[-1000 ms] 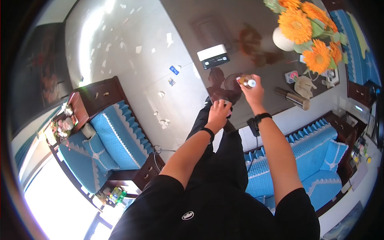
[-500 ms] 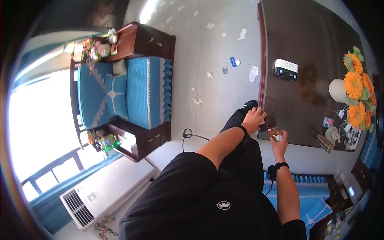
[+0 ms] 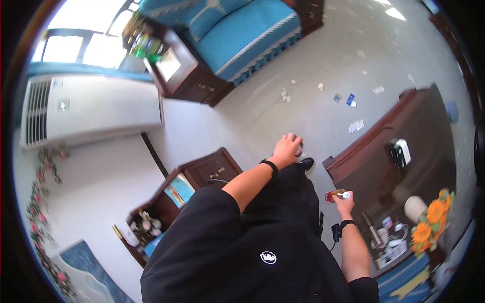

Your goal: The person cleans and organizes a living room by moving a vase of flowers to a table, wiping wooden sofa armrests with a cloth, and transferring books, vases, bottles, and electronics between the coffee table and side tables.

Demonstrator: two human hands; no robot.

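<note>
My left hand [image 3: 287,151] is out over the floor just above my black shoe [image 3: 306,163], its fingers curled round a small pinkish and dark item [image 3: 299,149]. Most of that item is covered by the fingers, so its kind does not show. In my right hand [image 3: 345,204] is a small bottle [image 3: 335,195] with amber contents, a red label and a white cap. It lies tilted on its side beside the near edge of the dark table [image 3: 429,136]. Both wrists carry black bands.
Scraps of paper [image 3: 355,125] and a blue packet [image 3: 350,100] litter the floor. On the table stand a black-and-white box [image 3: 400,153], a vase [image 3: 415,207] with orange sunflowers and a tumbler [image 3: 371,230]. Wooden cabinets [image 3: 202,171], a blue sofa [image 3: 247,38] and an air conditioner [image 3: 96,111] surround me.
The view has turned, bringing a cabinet in at the left. My left hand has left the table's edge and is over the floor. The bottle in my right hand has tipped further sideways.
</note>
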